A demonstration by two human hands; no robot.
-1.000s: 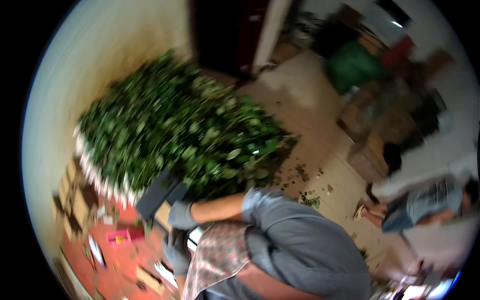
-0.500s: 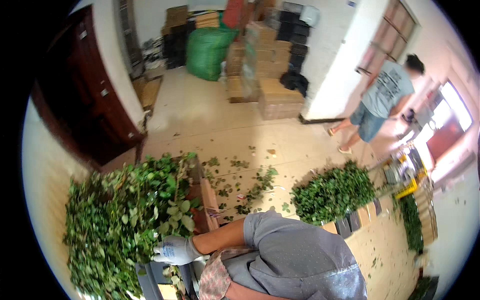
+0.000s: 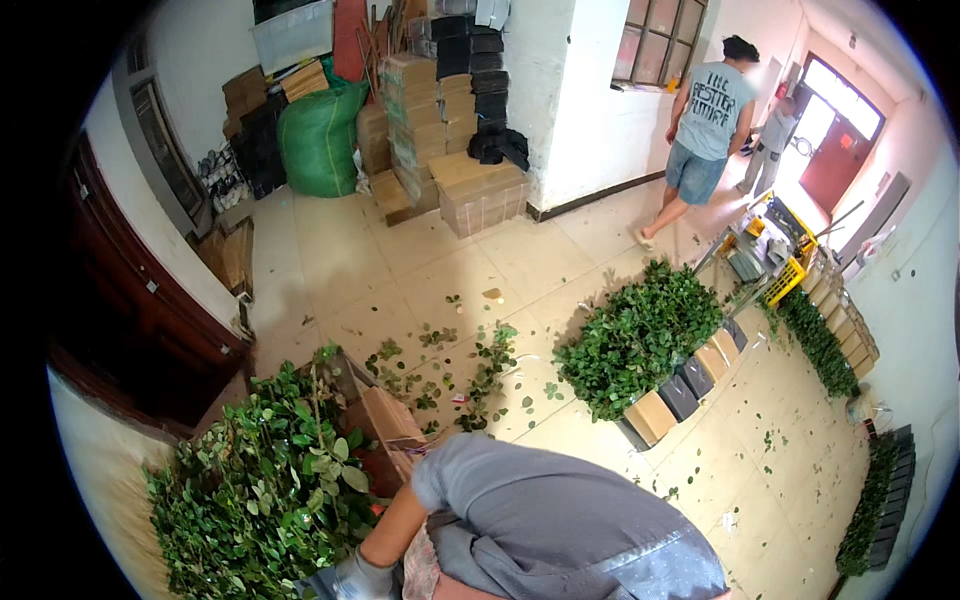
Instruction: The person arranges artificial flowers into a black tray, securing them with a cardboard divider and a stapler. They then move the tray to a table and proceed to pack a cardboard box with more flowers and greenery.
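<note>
My right arm, in a grey sleeve, reaches down to the lower left. My right hand (image 3: 362,578), in a pale work glove, is at the bottom edge, beside a dark grey box (image 3: 318,584) that shows only in part. Its fingers are cut off by the frame, so their grip is hidden. Just beyond the hand stands a dense mass of green leafy stems (image 3: 270,480). A brown cardboard piece (image 3: 390,415) borders the stems on their far right side. Part of a pink patterned apron (image 3: 420,570) shows under my arm. My left hand is out of view.
Boxed leafy stems (image 3: 645,335) stand on the floor at right, with more rows (image 3: 820,345) beyond. Loose leaves (image 3: 485,365) litter the tiles. Cartons (image 3: 480,195) and a green sack (image 3: 320,140) fill the back. A person (image 3: 710,120) stands by the window, another (image 3: 770,145) near the doorway.
My right hand has moved down toward the bottom edge, beside the grey box. The view has shifted, and the person in shorts is farther off, with their back to me.
</note>
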